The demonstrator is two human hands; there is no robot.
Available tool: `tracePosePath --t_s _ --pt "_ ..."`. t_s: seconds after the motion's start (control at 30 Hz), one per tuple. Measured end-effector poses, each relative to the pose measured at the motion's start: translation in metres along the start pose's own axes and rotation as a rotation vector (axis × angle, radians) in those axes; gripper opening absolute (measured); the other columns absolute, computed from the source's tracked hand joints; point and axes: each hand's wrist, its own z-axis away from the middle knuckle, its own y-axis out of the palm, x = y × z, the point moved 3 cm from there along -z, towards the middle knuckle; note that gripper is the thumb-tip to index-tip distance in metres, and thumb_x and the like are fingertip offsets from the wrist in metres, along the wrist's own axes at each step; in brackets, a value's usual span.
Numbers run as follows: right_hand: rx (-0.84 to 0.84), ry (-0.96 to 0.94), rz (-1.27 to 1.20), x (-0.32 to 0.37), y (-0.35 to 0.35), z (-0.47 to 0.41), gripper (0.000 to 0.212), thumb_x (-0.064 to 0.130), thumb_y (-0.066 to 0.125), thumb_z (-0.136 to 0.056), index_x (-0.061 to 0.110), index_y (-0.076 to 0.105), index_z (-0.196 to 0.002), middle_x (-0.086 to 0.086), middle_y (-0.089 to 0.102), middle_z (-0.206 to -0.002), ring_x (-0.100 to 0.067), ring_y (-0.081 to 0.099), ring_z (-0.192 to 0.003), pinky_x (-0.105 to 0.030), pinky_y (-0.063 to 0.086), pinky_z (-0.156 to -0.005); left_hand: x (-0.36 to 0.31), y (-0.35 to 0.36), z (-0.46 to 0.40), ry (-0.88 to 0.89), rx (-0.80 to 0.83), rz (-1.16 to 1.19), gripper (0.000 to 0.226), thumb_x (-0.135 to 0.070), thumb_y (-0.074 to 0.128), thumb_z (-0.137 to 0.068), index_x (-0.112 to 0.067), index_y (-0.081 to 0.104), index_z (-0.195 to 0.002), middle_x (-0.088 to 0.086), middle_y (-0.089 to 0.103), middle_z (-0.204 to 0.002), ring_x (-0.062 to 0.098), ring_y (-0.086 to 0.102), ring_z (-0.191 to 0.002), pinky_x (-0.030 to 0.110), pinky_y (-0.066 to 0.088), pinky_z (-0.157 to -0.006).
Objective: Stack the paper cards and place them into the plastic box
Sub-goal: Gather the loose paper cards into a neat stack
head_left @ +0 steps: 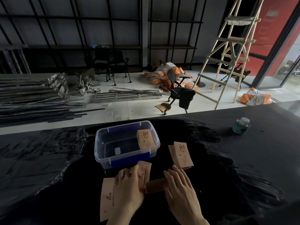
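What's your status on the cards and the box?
Both hands, left and right, squaring a card stack on the table. One stack leaning inside the plastic box, another loose beside it. Nothing in the way.

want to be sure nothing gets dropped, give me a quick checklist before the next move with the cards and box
1. Plastic box open, lid off: ok.
2. Room in the box: ok, only one card stack leans at its right end.
3. Stack between the hands squared up: cannot tell, it is dark and partly covered.
4. Left hand and right hand both on that stack: ok.
5. All loose cards gathered: not ok, cards under the left hand and a pile right of the box remain on the table.
6. Path to the box unobstructed: ok.
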Motion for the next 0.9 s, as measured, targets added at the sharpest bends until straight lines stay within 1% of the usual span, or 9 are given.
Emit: tracePosePath --t_s 0.1,0.27,0.37,0.47,0.57,0.67,0.77,0.83,0.9 --pt "0.021 0.016 0.001 -0.001 0.004 0.002 0.062 0.028 0.095 -0.068 0.011 0.075 -0.124 -0.009 0.075 -0.127 -0.031 0.064 -0.129 -0.054 0.053 -0.105 -0.004 0.003 -0.003 0.041 0.050 -0.037 0.087 -0.036 0.072 -0.082 -0.039 0.025 -0.154 -0.014 0.052 -0.144 0.015 0.036 -0.139 0.036 0.024 -0.120" --pt "0.019 -0.021 -0.082 -0.006 0.008 0.009 0.051 0.042 0.071 -0.091 0.016 0.067 -0.134 -0.004 0.064 -0.144 -0.026 0.050 -0.143 -0.047 0.043 -0.117 -0.004 0.003 -0.013 0.160 0.170 0.256 0.087 -0.018 0.083 -0.078 -0.054 0.036 -0.141 -0.036 0.051 -0.110 -0.008 0.052 -0.108 0.033 0.043 -0.111" --pt "-0.001 -0.009 -0.110 -0.007 0.012 0.012 0.053 0.046 0.060 -0.094 0.015 0.065 -0.137 -0.005 0.061 -0.148 -0.025 0.047 -0.145 -0.043 0.033 -0.119 -0.005 0.002 -0.015 0.244 0.140 0.356 0.081 -0.014 0.079 -0.085 -0.073 0.038 -0.122 -0.039 0.056 -0.106 -0.020 0.056 -0.102 0.015 0.050 -0.095" --pt "-0.013 0.002 -0.107 -0.005 0.013 0.012 0.054 0.046 0.058 -0.094 0.014 0.065 -0.137 -0.007 0.060 -0.149 -0.026 0.047 -0.145 -0.042 0.029 -0.119 -0.002 0.003 -0.016 0.247 0.103 0.430 0.079 -0.011 0.079 -0.086 -0.073 0.041 -0.117 -0.032 0.063 -0.109 -0.017 0.059 -0.107 0.011 0.052 -0.086" --pt "-0.015 0.002 -0.093 -0.006 0.012 0.011 0.053 0.044 0.068 -0.091 0.015 0.067 -0.135 -0.006 0.063 -0.146 -0.026 0.049 -0.143 -0.045 0.039 -0.119 0.004 0.006 -0.021 0.180 0.067 0.517 0.070 -0.008 0.078 -0.086 -0.059 0.049 -0.124 -0.023 0.066 -0.111 -0.008 0.064 -0.104 0.020 0.058 -0.091" --pt "0.011 0.005 -0.083 -0.006 0.012 0.011 0.057 0.041 0.080 -0.085 0.015 0.069 -0.134 -0.006 0.064 -0.146 -0.026 0.050 -0.142 -0.050 0.044 -0.115 0.006 0.010 -0.020 0.134 0.090 0.515 0.069 -0.008 0.076 -0.089 -0.058 0.044 -0.125 -0.018 0.062 -0.118 -0.002 0.064 -0.103 0.018 0.056 -0.086" --pt "0.007 0.011 -0.077 -0.006 0.012 0.011 0.057 0.040 0.082 -0.083 0.014 0.069 -0.132 -0.007 0.064 -0.145 -0.027 0.052 -0.141 -0.050 0.046 -0.113 0.003 0.013 -0.019 0.120 0.170 0.503 0.071 -0.012 0.077 -0.089 -0.052 0.043 -0.137 -0.020 0.056 -0.122 0.003 0.062 -0.110 0.027 0.056 -0.097" --pt "0.001 0.006 -0.082 -0.007 0.012 0.012 0.056 0.038 0.081 -0.084 0.014 0.069 -0.133 -0.007 0.064 -0.144 -0.027 0.052 -0.141 -0.051 0.047 -0.112 -0.002 0.014 -0.020 0.157 0.214 0.411 0.075 -0.018 0.077 -0.088 -0.050 0.038 -0.144 -0.027 0.050 -0.120 0.002 0.056 -0.118 0.039 0.046 -0.112" --pt "0.007 0.002 -0.087 -0.008 0.013 0.012 0.058 0.038 0.079 -0.084 0.014 0.067 -0.135 -0.007 0.064 -0.144 -0.027 0.052 -0.141 -0.052 0.048 -0.111 -0.006 0.013 -0.021 0.189 0.228 0.321 0.081 -0.020 0.077 -0.086 -0.054 0.033 -0.145 -0.031 0.045 -0.119 -0.005 0.049 -0.114 0.042 0.033 -0.120"
